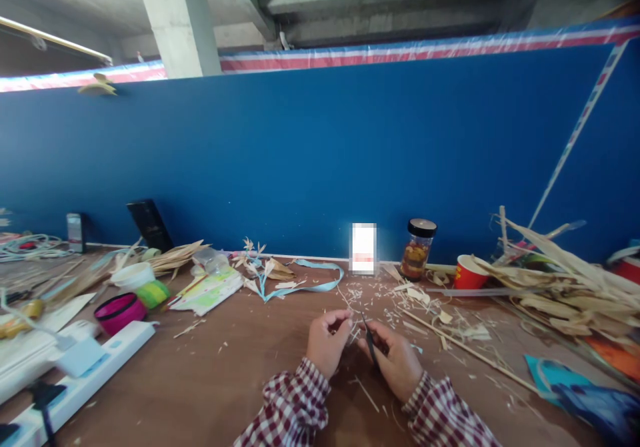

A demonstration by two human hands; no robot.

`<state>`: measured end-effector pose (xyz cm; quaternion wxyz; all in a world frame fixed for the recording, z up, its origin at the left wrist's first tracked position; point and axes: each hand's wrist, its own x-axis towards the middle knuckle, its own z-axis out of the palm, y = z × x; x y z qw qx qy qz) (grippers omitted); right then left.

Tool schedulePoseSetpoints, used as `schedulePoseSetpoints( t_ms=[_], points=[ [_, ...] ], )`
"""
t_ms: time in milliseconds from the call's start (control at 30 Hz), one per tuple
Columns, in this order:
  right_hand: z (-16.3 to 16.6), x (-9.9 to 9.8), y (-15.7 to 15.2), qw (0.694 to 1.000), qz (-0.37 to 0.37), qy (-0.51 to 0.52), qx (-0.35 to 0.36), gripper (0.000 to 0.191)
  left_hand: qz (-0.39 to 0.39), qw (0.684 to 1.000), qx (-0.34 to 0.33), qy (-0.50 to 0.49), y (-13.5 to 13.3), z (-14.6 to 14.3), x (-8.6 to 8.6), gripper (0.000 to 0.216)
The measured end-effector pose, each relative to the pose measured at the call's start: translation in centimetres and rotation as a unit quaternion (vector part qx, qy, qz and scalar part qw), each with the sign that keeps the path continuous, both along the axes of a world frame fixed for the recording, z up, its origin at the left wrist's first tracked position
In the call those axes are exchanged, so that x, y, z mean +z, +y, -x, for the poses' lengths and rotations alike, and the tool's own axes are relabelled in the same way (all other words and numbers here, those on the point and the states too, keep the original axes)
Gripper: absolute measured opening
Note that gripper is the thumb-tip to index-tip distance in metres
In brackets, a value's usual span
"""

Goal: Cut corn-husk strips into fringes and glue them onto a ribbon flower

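Note:
My left hand is closed above the brown table, thumb and fingertips pinched together. What lies in that pinch is too small to make out; a thin pale strand shows close to the fingertips. In my right hand is a pair of dark scissors, with the narrow tip pointing up and away from me, just right of the left fingertips. Small pale clippings are scattered on the table around and beyond both hands. A light blue ribbon curves behind them, with a small dried-husk piece at its left.
Beyond the hands stand a bright phone screen, a lidded jar and a red paper cup. Dried husks pile up at right, near a long thin stick. A white power strip and pink roll lie left.

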<state>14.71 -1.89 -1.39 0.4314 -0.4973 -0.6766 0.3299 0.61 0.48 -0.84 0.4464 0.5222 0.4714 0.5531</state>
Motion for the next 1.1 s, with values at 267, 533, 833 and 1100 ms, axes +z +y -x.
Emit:
schedulePoseSetpoints(
  t_ms=[267, 533, 833, 1100],
  points=[
    [-0.05, 0.07, -0.1, 1.0, -0.009, -0.024, -0.005, 0.028, 0.055, 0.988, -0.029, -0.142, 0.42, -0.38, -0.92, 0.025],
    [0.08, -0.11, -0.06, 1.0, 0.004, -0.023, 0.015, 0.03, 0.083, 0.98, -0.024, -0.177, 0.43, -0.43, -0.61, 0.027],
    [-0.01, 0.48, -0.27, 0.998, -0.008, -0.053, 0.02, 0.031, 0.105, 0.977, -0.024, -0.185, 0.21, -0.57, -0.16, 0.03],
    [-0.03, 0.35, -0.19, 0.999, -0.012, -0.046, 0.023, 0.032, 0.093, 0.977, -0.028, -0.19, 0.32, -0.49, -0.49, 0.026]
  ],
)
